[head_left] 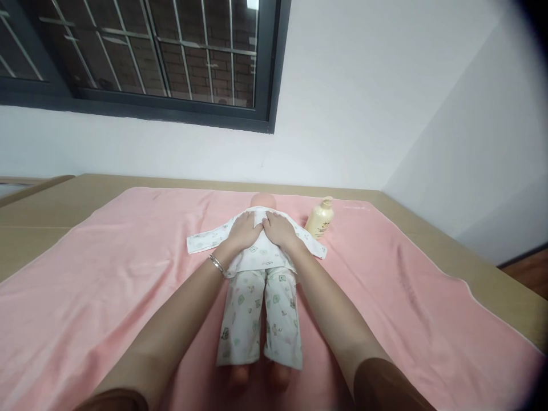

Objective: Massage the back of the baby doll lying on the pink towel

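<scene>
A baby doll point(261, 260) in a white patterned top and trousers lies stretched out, its bald head point(263, 200) away from me and its feet towards me. My left hand point(246, 230) rests flat on the left side of its upper body, fingers extended. On the right side lies my right hand point(279, 229), also flat, with the thumbs close together at the middle. Neither hand grips anything. A silvery bracelet point(217, 264) circles my left wrist. The doll's sleeves spread out to both sides. Whether its face points up or down I cannot tell.
Under the doll a pink cloth point(141, 251) with some wrinkles covers much of a wooden table point(107, 185). A pale yellow pump bottle point(320, 219) stands beside the right sleeve. Behind the table are a white wall point(334, 114) and a dark-framed window point(171, 111) with bars.
</scene>
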`<state>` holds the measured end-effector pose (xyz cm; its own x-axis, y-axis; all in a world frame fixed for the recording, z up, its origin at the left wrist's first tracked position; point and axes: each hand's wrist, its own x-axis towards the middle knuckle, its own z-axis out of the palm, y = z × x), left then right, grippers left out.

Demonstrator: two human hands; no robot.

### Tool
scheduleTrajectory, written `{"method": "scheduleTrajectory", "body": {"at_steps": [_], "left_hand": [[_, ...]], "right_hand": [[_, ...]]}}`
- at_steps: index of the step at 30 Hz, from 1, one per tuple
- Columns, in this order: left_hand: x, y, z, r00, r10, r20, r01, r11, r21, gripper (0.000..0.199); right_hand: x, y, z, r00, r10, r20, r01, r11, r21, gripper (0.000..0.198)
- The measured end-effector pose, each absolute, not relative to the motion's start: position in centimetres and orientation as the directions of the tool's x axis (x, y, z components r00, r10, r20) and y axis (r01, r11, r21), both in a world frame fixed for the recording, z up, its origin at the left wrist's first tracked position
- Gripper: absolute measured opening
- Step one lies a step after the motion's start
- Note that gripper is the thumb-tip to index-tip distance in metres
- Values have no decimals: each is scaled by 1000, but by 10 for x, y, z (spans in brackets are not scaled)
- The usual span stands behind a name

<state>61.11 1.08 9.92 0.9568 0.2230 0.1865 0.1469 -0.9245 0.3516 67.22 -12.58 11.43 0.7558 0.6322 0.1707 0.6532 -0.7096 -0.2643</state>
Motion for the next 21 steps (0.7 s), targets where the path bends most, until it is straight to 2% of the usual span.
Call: {"method": "scheduleTrajectory", "body": {"at_steps": [9,16,21], "left_hand": [[609,10,103,953,208,220,110,-915,387,49],[612,11,98,953,222,208,132,-917,376,57],[610,11,100,953,223,204,143,-927,346,60]], "right_hand": [[672,-129,116,742,652,156,668,-701,-250,41],[677,-128,111,713,671,203,700,-673,-238,40],[685,-135,113,673,709,211,733,-604,-313,38]]}}
